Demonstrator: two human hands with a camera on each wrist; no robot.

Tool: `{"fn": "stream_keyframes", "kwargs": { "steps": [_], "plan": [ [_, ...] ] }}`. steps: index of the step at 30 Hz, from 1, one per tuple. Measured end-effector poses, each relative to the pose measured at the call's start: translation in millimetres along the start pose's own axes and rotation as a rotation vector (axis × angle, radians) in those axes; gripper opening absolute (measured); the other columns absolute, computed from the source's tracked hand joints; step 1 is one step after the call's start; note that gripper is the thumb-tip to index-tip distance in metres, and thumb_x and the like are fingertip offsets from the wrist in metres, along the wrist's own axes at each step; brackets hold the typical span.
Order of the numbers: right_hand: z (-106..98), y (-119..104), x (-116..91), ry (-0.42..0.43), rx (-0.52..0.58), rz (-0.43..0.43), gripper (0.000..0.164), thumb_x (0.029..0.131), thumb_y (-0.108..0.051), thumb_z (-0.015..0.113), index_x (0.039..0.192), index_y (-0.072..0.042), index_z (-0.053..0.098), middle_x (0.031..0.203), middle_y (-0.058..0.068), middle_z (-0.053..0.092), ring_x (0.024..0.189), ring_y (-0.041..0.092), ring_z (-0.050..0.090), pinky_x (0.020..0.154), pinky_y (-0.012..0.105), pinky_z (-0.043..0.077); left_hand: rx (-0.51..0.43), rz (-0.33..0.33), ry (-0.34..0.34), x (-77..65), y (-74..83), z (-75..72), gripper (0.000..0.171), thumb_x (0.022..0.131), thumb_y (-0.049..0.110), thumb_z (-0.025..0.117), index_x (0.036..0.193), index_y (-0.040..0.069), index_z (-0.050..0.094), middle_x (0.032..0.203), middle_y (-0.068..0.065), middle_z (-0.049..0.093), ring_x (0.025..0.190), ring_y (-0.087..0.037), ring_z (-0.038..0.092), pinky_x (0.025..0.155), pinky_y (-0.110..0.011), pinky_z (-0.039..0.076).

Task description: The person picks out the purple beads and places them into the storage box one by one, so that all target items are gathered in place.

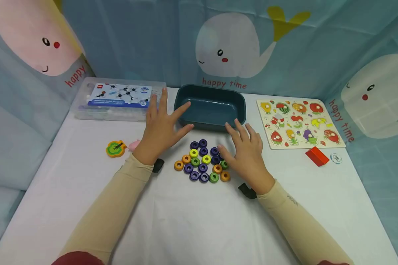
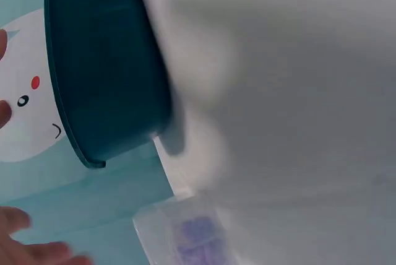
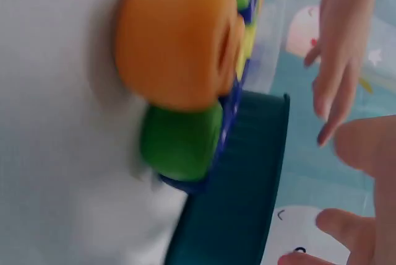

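Small ring beads in purple, yellow, orange and green lie in a loose cluster on the white cloth; one is a green bead (image 1: 213, 177), another an orange bead (image 3: 179, 42). Behind them stands a dark teal basin (image 1: 212, 106), with nothing visible inside. My left hand (image 1: 160, 127) hovers left of the basin's front corner, fingers spread, holding nothing. To the right of the beads, my right hand (image 1: 247, 154) has its fingers spread towards the basin's front rim, and it covers part of the cluster's right edge. Whether its fingertips touch the rim I cannot tell.
A clear plastic case (image 1: 119, 99) with a molecule label lies at the back left. Near it are a tree-shaped toy (image 1: 116, 148) and a pink piece (image 1: 134, 145). On the right are a fruit puzzle board (image 1: 300, 123), a red block (image 1: 317, 156) and a round white token (image 1: 336, 158).
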State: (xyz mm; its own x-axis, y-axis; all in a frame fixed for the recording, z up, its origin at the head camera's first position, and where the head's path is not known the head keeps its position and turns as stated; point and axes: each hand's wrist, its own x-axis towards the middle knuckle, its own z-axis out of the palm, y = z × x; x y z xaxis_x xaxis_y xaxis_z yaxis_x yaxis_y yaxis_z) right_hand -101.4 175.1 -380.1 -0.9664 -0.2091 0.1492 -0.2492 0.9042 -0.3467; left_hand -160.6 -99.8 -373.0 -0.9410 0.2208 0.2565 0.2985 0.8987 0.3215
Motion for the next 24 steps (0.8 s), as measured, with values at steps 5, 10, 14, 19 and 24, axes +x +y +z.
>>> {"fn": "stream_keyframes", "kwargs": {
  "steps": [5, 10, 14, 19, 24],
  "plan": [
    [-0.8, -2.7, -10.0, -0.096, 0.018, -0.003, 0.054, 0.096, -0.042, 0.062, 0.145, -0.023, 0.052, 0.154, 0.006, 0.045, 0.140, 0.033, 0.039, 0.113, 0.059, 0.031, -0.091, -0.035, -0.115, 26.2, 4.9, -0.9, 0.063, 0.091, 0.064, 0.060, 0.147, 0.035, 0.052, 0.168, -0.018, -0.012, 0.149, -0.054, 0.017, 0.108, -0.068, 0.036],
    [-3.5, 2.1, -15.9, -0.184, 0.072, 0.018, 0.022, 0.096, -0.026, 0.065, 0.115, -0.018, 0.073, 0.128, 0.001, 0.067, 0.120, 0.026, 0.058, 0.103, 0.046, 0.047, -0.154, -0.097, -0.270, 47.1, 7.4, 2.2, 0.056, 0.091, 0.060, 0.063, 0.134, 0.024, 0.065, 0.168, -0.019, -0.004, 0.148, -0.051, 0.025, 0.111, -0.062, 0.037],
    [-1.4, 5.4, -15.7, -0.240, 0.076, 0.010, 0.016, 0.095, -0.024, 0.066, 0.107, -0.018, 0.077, 0.117, -0.003, 0.073, 0.115, 0.023, 0.061, 0.102, 0.044, 0.049, -0.157, -0.110, -0.321, 55.4, 6.0, 5.0, 0.050, 0.091, 0.058, 0.065, 0.120, 0.017, 0.073, 0.167, -0.022, 0.011, 0.149, -0.048, 0.023, 0.115, -0.059, 0.033],
    [-0.7, 6.2, -11.0, -0.277, 0.057, 0.020, 0.015, 0.093, -0.027, 0.071, 0.104, -0.019, 0.078, 0.113, -0.003, 0.074, 0.114, 0.022, 0.062, 0.101, 0.044, 0.049, -0.176, -0.122, -0.363, 59.2, 5.8, 2.3, 0.048, 0.091, 0.056, 0.068, 0.111, 0.013, 0.076, 0.165, -0.025, 0.016, 0.152, -0.045, 0.018, 0.117, -0.057, 0.031],
    [-2.4, 5.8, -2.0, -0.313, 0.068, 0.018, 0.014, 0.090, -0.029, 0.074, 0.098, -0.018, 0.077, 0.105, -0.002, 0.074, 0.106, 0.022, 0.063, 0.097, 0.044, 0.051, -0.170, -0.126, -0.400, 64.1, 9.0, -2.7, 0.042, 0.091, 0.050, 0.070, 0.090, 0.009, 0.076, 0.160, -0.030, 0.028, 0.153, -0.045, 0.016, 0.114, -0.054, 0.035]
  ]
}}
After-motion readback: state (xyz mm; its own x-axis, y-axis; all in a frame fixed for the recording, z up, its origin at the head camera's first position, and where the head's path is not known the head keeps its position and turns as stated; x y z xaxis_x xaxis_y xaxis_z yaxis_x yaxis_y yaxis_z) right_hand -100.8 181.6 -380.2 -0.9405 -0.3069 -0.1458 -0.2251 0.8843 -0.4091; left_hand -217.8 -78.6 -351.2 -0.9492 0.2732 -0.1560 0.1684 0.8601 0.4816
